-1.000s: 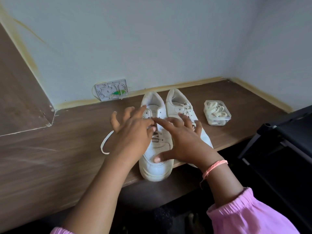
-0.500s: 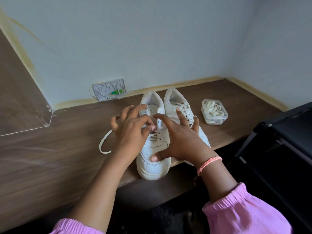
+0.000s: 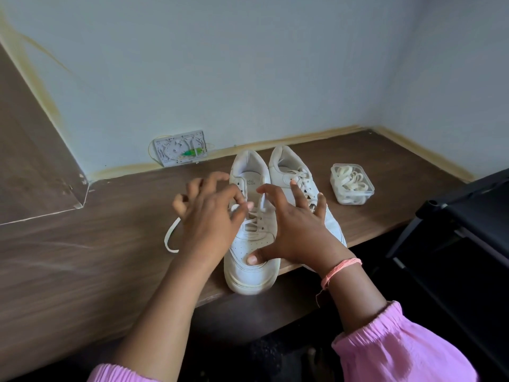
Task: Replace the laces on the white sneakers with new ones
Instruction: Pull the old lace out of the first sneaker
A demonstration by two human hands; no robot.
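Both hands are busy over the left white sneaker [image 3: 252,244], which stands on the brown tabletop [image 3: 96,257] with its toe over the front edge. Her left hand [image 3: 209,216] pinches a loop of the old lace [image 3: 172,235] between thumb and forefinger, near the upper eyelets; the rest of this lace hangs out to the left and lies on the wood in a curve. Her right hand [image 3: 297,232] rests on the same shoe: the thumb presses on the toe part, the forefinger is bent over the lace rows, and the other fingers are spread out, reaching over the right white sneaker [image 3: 292,172]. This hand does not grasp anything that I can see. The second shoe stands just beside the first one, touching it, and it has its laces tied. Near them on the right, a small clear plastic box [image 3: 352,184] holds cream-coloured new laces [image 3: 351,179]. At the wall behind the shoes, a white wall plate [image 3: 180,147] with a green part stands on the surface. She wears pink sleeves [image 3: 399,348] and an orange thread bracelet [image 3: 340,270] on the right wrist. A black rack [image 3: 468,216] stands at the right side.
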